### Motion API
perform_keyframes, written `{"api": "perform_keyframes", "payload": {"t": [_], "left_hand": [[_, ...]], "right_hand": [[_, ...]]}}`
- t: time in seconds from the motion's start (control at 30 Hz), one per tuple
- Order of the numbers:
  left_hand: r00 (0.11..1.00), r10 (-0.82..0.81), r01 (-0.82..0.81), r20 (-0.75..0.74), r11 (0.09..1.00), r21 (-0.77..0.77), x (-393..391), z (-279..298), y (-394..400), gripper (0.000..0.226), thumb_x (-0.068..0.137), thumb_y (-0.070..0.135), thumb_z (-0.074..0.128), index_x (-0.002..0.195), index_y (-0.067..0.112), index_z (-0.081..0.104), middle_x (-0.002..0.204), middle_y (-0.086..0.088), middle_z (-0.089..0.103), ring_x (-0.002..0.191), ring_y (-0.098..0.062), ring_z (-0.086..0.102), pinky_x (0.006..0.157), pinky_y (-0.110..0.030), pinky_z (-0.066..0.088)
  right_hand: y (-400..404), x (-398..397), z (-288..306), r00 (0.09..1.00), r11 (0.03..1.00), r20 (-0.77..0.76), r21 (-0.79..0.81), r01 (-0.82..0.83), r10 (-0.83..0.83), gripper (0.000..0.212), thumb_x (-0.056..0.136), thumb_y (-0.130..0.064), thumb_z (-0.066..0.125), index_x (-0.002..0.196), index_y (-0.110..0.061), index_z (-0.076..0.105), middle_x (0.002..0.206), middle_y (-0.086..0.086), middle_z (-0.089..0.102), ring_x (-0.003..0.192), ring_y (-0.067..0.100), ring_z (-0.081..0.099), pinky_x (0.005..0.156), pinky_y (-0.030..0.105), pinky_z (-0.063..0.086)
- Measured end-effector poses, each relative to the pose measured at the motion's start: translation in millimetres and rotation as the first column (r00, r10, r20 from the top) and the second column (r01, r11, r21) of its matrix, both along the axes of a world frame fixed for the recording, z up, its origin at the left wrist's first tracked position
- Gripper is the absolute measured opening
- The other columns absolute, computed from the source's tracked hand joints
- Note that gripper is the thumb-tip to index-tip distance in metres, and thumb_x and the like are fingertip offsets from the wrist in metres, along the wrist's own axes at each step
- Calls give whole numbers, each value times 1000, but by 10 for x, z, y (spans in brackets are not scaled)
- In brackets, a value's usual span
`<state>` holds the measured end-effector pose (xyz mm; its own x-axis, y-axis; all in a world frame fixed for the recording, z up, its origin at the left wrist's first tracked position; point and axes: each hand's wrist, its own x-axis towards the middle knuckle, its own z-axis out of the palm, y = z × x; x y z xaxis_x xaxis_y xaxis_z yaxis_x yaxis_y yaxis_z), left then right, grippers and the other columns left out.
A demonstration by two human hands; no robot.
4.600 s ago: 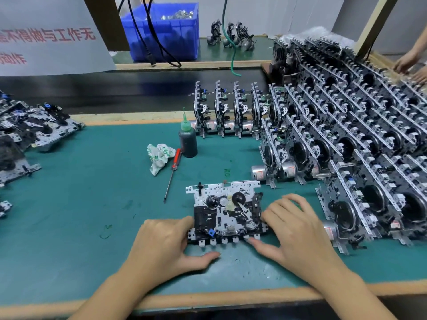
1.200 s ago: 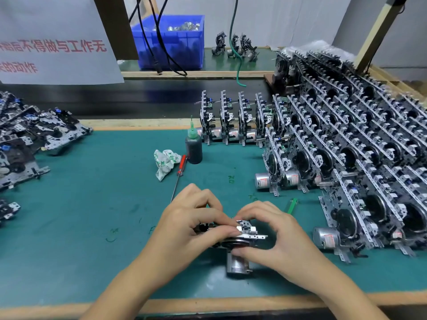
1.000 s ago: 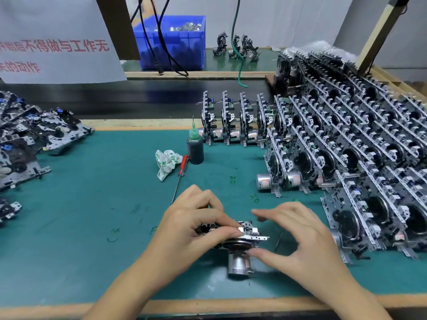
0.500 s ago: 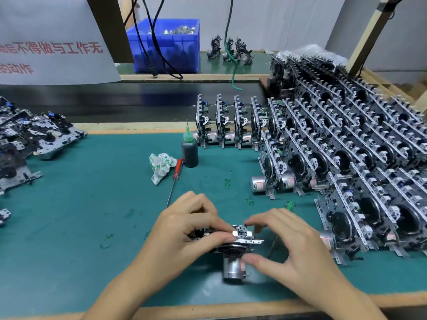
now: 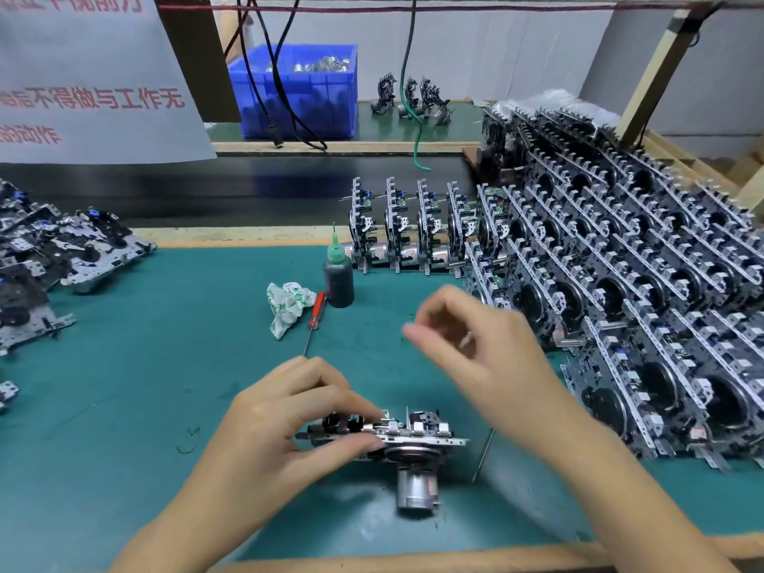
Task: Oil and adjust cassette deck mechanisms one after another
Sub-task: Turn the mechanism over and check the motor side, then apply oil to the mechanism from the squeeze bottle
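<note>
A cassette deck mechanism (image 5: 407, 438) stands on edge on the green mat, its silver motor (image 5: 416, 490) pointing toward me. My left hand (image 5: 289, 419) grips its left end between thumb and fingers. My right hand (image 5: 475, 345) is raised above the mat, blurred, fingers loosely curled and holding nothing I can see. A dark oil bottle (image 5: 338, 279) with a green nozzle stands behind. A red-handled screwdriver (image 5: 314, 322) lies beside it. A thin metal tool (image 5: 483, 454) lies on the mat just right of the mechanism.
Rows of upright mechanisms (image 5: 620, 299) fill the right side of the mat. More mechanisms (image 5: 62, 258) lie flat in a pile at the left. A crumpled white-green cloth (image 5: 287, 306) lies by the screwdriver. A blue bin (image 5: 297, 88) sits beyond the dark belt.
My right hand has let go of the mechanism and lifted up and away toward the back. My left hand still holds the mechanism on edge.
</note>
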<state>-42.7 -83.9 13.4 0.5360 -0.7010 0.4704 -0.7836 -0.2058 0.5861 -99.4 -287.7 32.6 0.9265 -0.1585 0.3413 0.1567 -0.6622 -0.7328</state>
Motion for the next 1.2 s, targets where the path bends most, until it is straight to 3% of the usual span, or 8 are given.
{"api": "perform_keyframes", "payload": {"t": [0.13,0.33,0.57,0.73,0.83,0.93,1.07,1.2], "left_hand": [[996,-21,11,90,995,102,-12,1,-61,21,82,48,60,85,30,71,80,19,53,72,0,50,63,-16,41],[946,-59,-4,318,981,193,21,103,-93,25,89,36,51,83,18,67,77,10,54,70,-6,45,64,-17,39],[742,-9,-113,670,984,139,29,-117,-93,17,86,9,59,71,8,67,69,-3,57,56,-23,48,49,-33,43],[690,62,-116,721,993,25,-36,-520,-80,41,98,8,43,68,8,71,64,-4,61,49,-21,50,47,-30,34],[679,104,-116,727,993,-33,-45,-606,-84,27,97,7,45,82,8,66,66,-4,62,54,-21,49,48,-30,36],[680,122,-117,722,991,-58,-44,-633,-74,12,96,6,47,90,10,57,67,-4,62,60,-21,44,48,-31,40],[687,102,-112,719,993,-34,-61,-631,-79,13,98,7,44,92,11,55,66,-3,61,58,-20,44,49,-30,35],[697,109,-121,709,992,-34,-85,-608,-83,16,99,6,41,92,11,55,70,-3,60,56,-20,45,46,-31,37]], "right_hand": [[4,755,-145,975,968,-209,217,128,-82,29,81,-27,73,100,-23,53,87,-7,55,75,15,55,78,39,51],[77,1523,-342,947,995,-312,40,87,-71,63,74,-29,79,127,-14,50,119,4,57,97,16,47,91,33,42],[102,1546,-390,922,990,-380,140,-17,69,46,91,-27,62,130,-8,49,127,8,55,113,23,52,92,31,41],[78,1075,-216,968,957,-248,268,112,-44,25,99,-41,37,116,-24,31,88,-5,54,68,16,54,67,41,49],[-11,618,-241,987,956,-142,268,115,-79,27,95,-29,50,109,-32,27,91,2,57,62,15,54,58,39,51],[-30,224,-340,989,795,8,595,114,-148,29,80,-20,71,100,-29,52,83,-1,63,55,7,50,47,20,41],[-36,29,-409,978,291,55,957,6,-201,30,74,-33,68,89,-11,56,68,-3,61,44,2,35,35,11,27],[99,14,-411,963,322,-45,937,133,-267,40,64,-46,68,83,-15,51,61,-5,59,44,8,46,30,13,28]]}}
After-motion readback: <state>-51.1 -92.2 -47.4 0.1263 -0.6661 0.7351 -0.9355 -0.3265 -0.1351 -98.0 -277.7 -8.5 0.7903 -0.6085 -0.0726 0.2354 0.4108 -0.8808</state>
